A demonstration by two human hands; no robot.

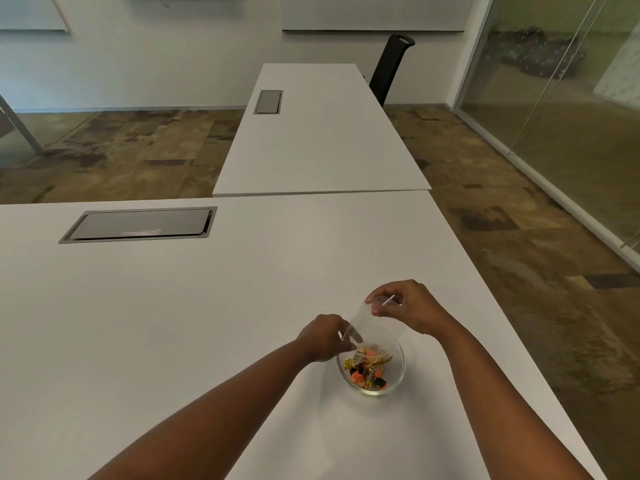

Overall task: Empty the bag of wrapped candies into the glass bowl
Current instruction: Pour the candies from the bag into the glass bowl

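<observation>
A small glass bowl (398,370) stands on the white table near its right edge, with several gold and orange wrapped candies (367,370) inside. A clear plastic bag (372,327) hangs upside down over the bowl, its mouth down among the candies. My left hand (323,337) pinches the bag's left side just above the bowl's rim. My right hand (410,306) pinches the bag's upper corner, higher and further back. The bag looks nearly see-through; I cannot tell whether any candy is left in it.
The white table (173,323) has a grey cable hatch (138,225) at the back left. A second white table (322,140) abuts it beyond, with a black chair (391,67) behind. The table's right edge runs close to the bowl; a glass wall stands at right.
</observation>
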